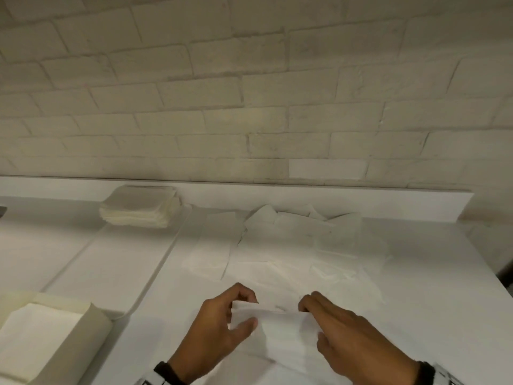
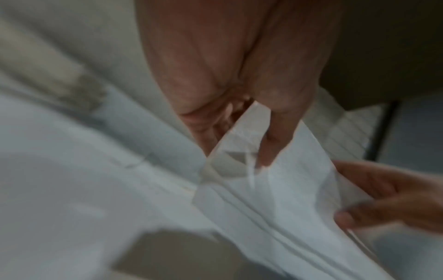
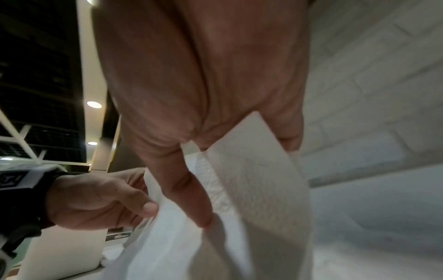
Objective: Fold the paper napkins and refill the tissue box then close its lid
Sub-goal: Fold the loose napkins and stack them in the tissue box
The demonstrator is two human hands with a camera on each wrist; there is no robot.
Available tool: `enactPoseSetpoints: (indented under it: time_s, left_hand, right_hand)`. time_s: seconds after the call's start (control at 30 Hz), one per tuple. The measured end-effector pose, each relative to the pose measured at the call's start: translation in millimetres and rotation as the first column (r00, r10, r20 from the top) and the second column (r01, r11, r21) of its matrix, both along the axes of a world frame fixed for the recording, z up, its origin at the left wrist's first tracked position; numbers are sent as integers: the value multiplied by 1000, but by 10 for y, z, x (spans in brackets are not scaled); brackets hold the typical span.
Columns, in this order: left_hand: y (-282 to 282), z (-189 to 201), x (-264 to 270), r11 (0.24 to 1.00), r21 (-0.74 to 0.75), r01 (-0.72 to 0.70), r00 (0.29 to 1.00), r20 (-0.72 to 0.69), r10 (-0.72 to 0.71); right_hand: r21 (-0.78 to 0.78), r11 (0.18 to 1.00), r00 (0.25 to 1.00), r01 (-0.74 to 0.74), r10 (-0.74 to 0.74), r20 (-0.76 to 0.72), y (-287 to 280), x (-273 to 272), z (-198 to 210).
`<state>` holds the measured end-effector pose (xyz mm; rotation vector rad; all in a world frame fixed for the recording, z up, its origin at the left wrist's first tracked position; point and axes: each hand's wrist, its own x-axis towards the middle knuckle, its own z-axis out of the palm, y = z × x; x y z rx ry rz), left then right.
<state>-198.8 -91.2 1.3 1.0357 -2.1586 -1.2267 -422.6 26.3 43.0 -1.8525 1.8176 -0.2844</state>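
Observation:
A white paper napkin (image 1: 280,329) is held a little above the white counter near its front edge, partly folded over. My left hand (image 1: 236,315) pinches its left end between thumb and curled fingers. My right hand (image 1: 319,318) pinches its right end. The left wrist view shows the napkin (image 2: 287,199) between my left thumb and fingers, with the right hand (image 2: 374,199) at its far end. In the right wrist view the napkin (image 3: 251,180) hangs from my right fingers, and the left hand (image 3: 107,199) grips its other end. The beige tissue box (image 1: 94,326) stands open at the front left with white napkins inside.
A stack of cream napkins (image 1: 138,209) sits at the back left of the counter (image 1: 111,273). Several loose white napkins (image 1: 291,232) lie spread over the middle and back right. A brick wall (image 1: 249,93) rises behind a raised ledge. The counter ends at the right.

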Motion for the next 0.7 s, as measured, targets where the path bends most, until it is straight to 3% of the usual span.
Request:
enactPoseSetpoints:
  time_s: [0.07,0.13,0.23,0.3,0.37,0.43,0.5,0.57,0.7]
  left_hand:
    - [63,55,-18,998,-66,-24,999,-33,22]
    - [94,9,-20,995,-103,15,1000,28,-12]
    - [103,-138,31,995,-73,61,990,134,-51]
    - [83,-117,50,999,-36,19,992,123,-14]
    - [23,-21,86,991,106,-78,995,-53,84]
    - [-35,122,129,928,352,-127,955,-210,210]
    - [-24,229,170,840,539,-66,954,-212,211]
    - [38,320,228,802,595,-46,980,-129,152]
    - [40,480,530,846,514,-137,981,-48,188]
  right_hand:
    - [-2,1000,998,12,-12,-59,25,7,73]
    - [42,999,993,-13,18,-117,28,26,49]
    - [229,972,971,-48,99,-216,0,77,-55]
    - [267,963,988,-25,65,-141,-1,69,-74]
    - [200,980,1000,15,-19,19,6,20,-32]
    - [175,984,976,39,-76,206,-11,10,52]
    - [146,989,924,28,-82,374,-9,81,134]
    - [109,994,928,-17,-25,373,-56,210,133]
    - [111,992,965,-55,24,262,-196,538,-40]
